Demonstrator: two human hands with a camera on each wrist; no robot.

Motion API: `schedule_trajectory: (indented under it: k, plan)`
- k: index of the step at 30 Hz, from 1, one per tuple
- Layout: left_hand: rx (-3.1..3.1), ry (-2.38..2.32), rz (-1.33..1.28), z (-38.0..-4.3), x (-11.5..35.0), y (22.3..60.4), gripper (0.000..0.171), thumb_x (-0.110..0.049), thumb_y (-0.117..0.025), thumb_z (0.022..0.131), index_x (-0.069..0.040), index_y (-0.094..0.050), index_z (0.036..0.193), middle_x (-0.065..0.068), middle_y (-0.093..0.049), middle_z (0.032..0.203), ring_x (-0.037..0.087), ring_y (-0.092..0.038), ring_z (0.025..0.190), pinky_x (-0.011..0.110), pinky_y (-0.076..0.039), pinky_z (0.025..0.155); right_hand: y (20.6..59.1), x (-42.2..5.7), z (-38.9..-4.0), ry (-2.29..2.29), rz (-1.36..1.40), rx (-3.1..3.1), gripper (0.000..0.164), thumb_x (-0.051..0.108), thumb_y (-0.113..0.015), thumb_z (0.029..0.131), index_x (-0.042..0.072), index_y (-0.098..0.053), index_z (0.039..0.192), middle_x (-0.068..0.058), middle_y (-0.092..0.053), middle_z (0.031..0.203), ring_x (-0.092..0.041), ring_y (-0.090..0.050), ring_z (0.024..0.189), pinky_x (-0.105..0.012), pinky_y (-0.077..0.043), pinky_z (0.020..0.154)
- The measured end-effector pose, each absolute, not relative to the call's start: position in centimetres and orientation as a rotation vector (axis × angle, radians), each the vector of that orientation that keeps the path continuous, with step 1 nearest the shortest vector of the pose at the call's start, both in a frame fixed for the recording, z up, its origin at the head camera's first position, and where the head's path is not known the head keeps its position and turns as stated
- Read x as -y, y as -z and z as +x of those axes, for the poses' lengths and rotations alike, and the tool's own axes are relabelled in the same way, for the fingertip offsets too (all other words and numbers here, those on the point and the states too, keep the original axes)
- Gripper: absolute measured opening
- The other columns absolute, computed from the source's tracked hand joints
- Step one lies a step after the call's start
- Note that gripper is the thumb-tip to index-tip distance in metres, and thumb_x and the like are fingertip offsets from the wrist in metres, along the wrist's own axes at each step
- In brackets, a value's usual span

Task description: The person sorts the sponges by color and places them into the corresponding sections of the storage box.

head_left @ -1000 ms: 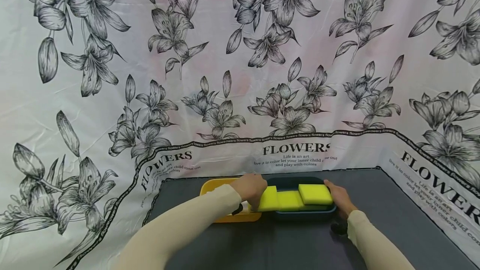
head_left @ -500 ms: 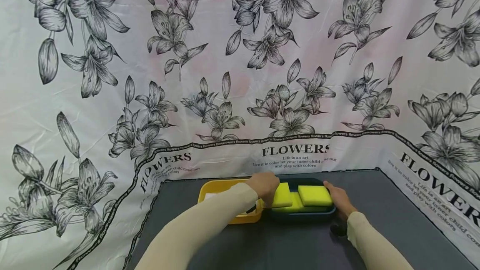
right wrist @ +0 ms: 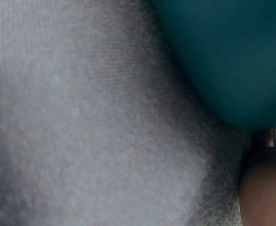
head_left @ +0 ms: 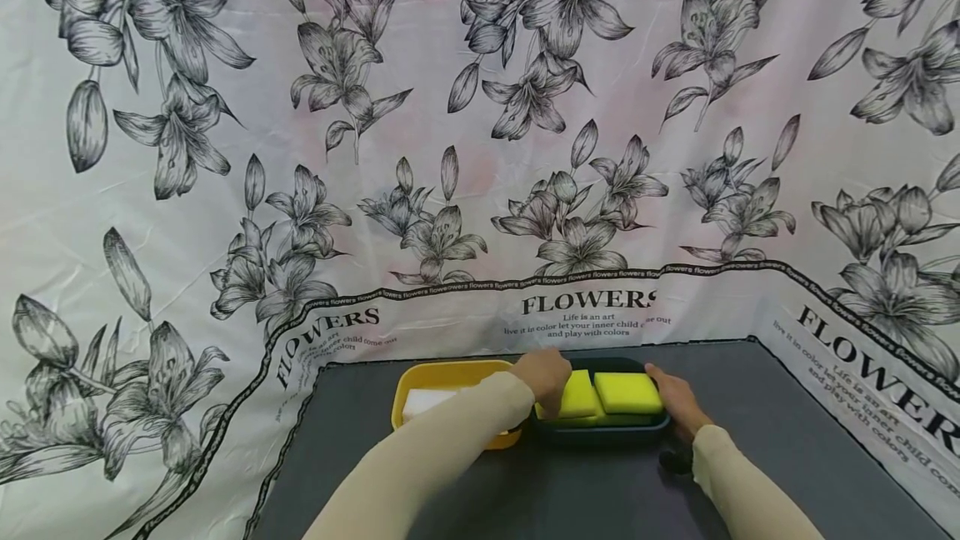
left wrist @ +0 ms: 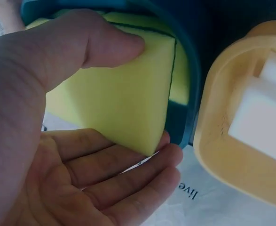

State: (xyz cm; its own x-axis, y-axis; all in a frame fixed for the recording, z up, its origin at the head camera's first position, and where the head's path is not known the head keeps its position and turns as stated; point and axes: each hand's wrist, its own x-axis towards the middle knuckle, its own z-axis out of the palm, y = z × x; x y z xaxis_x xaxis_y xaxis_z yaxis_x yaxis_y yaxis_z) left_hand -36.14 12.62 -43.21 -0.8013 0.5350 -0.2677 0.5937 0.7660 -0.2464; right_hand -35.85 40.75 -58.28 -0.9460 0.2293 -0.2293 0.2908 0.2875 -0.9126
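My left hand holds a yellow sponge at the left part of a dark teal basin. In the left wrist view, the thumb presses the sponge's broad face while the fingers lie along its lower edge. A dark green scouring layer shows at its far side. Beside it, another yellow sponge lies in the basin, with more yellow sponge partly covered beneath. At the basin's right end, my right hand grips the rim; the right wrist view shows only a finger close to the teal wall.
Left of the teal basin stands a yellow basin holding white blocks, partly hidden by the left sleeve. Both basins are on a dark grey tabletop. A flower-printed cloth hangs behind and at the sides.
My left hand has carried the sponge rightward from the yellow basin's side into the teal basin, up beside the other sponge. The right hand keeps its place on the rim.
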Motion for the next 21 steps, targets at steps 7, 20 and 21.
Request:
schedule_trajectory:
  k: [7, 20, 21]
  plan:
    - [-2.766, 0.343, 0.905, -36.4, -12.7, 44.1, 0.028, -0.023, -0.093, 0.088, -0.021, -0.075, 0.109, -0.005, -0.066, 0.095, 0.013, -0.059, 0.080, 0.027, -0.056, 0.075, 57.9, -40.7, -35.8, 1.777, 0.517, -2.452, 0.104, 0.074, -0.033, 0.109, -0.013, -0.024, 0.165, -0.031, -0.041, 0.146, -0.038, -0.049, 0.118, -0.050, -0.046, 0.101]
    - [-2.803, 0.263, 0.971, -36.6, -12.6, 45.9, 0.031, -0.027, -0.092, 0.089, -0.020, -0.076, 0.114, -0.002, -0.066, 0.100, 0.013, -0.060, 0.082, 0.030, -0.058, 0.079, 58.1, -40.7, -36.0, 1.781, 0.524, -2.456, 0.106, 0.075, -0.035, 0.109, -0.013, -0.023, 0.166, -0.032, -0.040, 0.150, -0.038, -0.050, 0.119, -0.051, -0.047, 0.102]
    - [-2.802, 0.254, 0.973, -36.6, -12.7, 46.0, 0.030, -0.028, -0.092, 0.089, -0.019, -0.076, 0.113, -0.002, -0.067, 0.099, 0.013, -0.061, 0.081, 0.030, -0.058, 0.078, 58.2, -40.7, -36.0, 1.781, 0.525, -2.457, 0.105, 0.075, -0.035, 0.109, -0.013, -0.023, 0.166, -0.031, -0.040, 0.150, -0.037, -0.049, 0.120, -0.050, -0.046, 0.103]
